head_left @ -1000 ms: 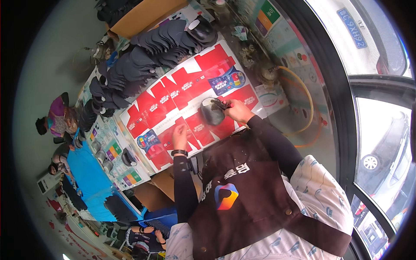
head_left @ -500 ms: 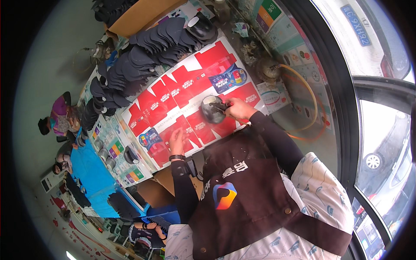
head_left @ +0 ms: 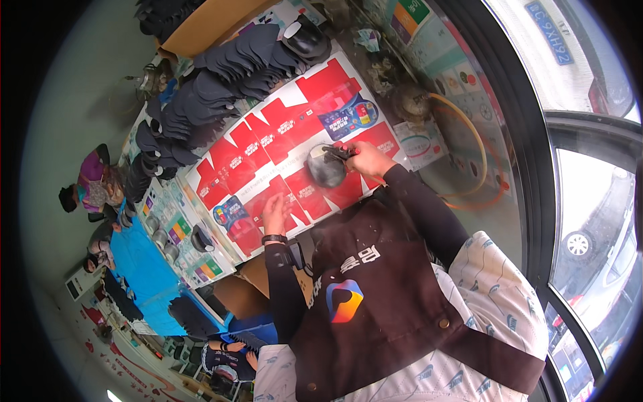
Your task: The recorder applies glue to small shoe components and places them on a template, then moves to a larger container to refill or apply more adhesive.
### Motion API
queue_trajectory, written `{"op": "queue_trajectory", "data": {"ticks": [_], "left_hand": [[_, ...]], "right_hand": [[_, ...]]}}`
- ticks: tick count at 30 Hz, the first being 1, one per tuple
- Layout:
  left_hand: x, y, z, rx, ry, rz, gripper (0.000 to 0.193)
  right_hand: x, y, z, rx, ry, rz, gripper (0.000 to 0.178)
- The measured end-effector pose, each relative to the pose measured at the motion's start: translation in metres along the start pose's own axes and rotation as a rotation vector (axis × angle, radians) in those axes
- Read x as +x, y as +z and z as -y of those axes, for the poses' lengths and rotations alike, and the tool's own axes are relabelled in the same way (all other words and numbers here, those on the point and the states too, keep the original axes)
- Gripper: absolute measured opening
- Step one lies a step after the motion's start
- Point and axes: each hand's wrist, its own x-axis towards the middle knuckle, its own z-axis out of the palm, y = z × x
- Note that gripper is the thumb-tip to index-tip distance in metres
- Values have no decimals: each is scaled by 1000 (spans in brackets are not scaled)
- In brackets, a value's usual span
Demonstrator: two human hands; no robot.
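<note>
My right hand [head_left: 372, 161] grips a black handled tool [head_left: 339, 153] with a bit of red at its grip; its exact kind is unclear. Its front end lies over a dark, rounded, cup-like piece [head_left: 326, 171] with a paler upper part; whether the two are joined I cannot tell. Both are above a red and white printed card sheet [head_left: 278, 130] on the table. My left hand [head_left: 275, 213] is held open over the near left part of the sheet, fingers apart and nothing in them. It wears a dark wristband.
Stacked black curved pieces [head_left: 207, 94] line the table's far side, below a cardboard box [head_left: 214, 27]. A yellow-orange hose [head_left: 483, 144] loops at right beside a window frame. Blue-covered table [head_left: 144, 275] at left, with other people around it. A cardboard box [head_left: 244, 288] stands below the near edge.
My right hand and the tool have turned slightly, so the black tool now covers more of the cup-like piece's pale part. My left hand stays almost in place, open. The view has shifted a little.
</note>
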Motion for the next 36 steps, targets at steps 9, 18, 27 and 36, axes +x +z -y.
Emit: {"op": "queue_trajectory", "data": {"ticks": [9, 18, 27, 36], "left_hand": [[14, 18, -5, 53, 2, 29, 31], [38, 42, -5, 263, 80, 56, 28], [71, 72, -1, 510, 168, 97, 25], [48, 104, -30, 943, 284, 109, 28]], "right_hand": [[-6, -1, -5, -437, -103, 22, 36], [-19, -1, 11, -462, -180, 98, 35], [-15, -22, -30, -404, -267, 27, 39], [3, -53, -144, -1140, -347, -432, 56]]}}
